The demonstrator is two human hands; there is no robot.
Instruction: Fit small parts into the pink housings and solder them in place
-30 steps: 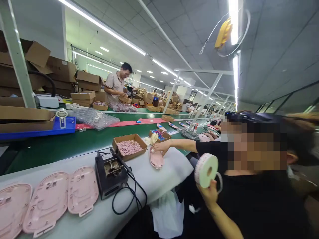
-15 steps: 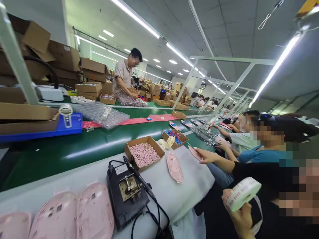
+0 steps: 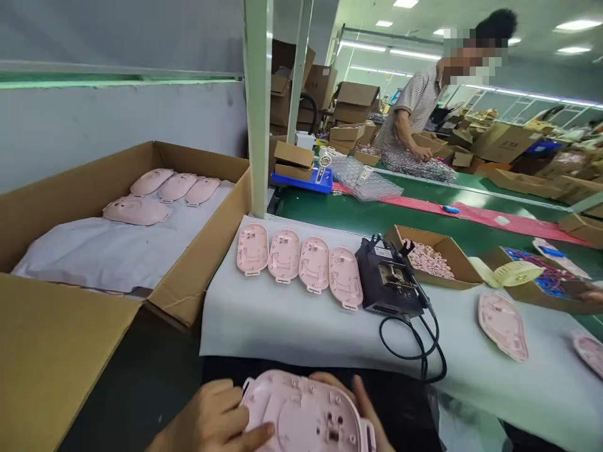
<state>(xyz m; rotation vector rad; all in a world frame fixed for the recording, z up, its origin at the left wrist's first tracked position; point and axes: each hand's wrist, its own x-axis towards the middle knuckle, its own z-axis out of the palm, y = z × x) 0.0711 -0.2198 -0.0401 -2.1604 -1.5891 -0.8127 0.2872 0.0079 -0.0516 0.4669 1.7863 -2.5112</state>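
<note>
Clasping pink casing [image 3: 296,414]: left hand [image 3: 211,414], right hand [image 3: 370,409]; black unit [image 3: 386,279] between casings [image 3: 314,263] and parts-box [image 3: 445,245].

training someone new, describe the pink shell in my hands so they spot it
Find the white bench cover and look below its near edge. There the left hand and right hand hold the pink shell. Unlike the row of four shells, it is held.

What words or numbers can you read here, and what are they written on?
None can be read clearly.
White label on the black device: too small to read.
Dark marks on the big cardboard box at the back: too blurred.
Held pink shell: no lettering that I can see.
</note>
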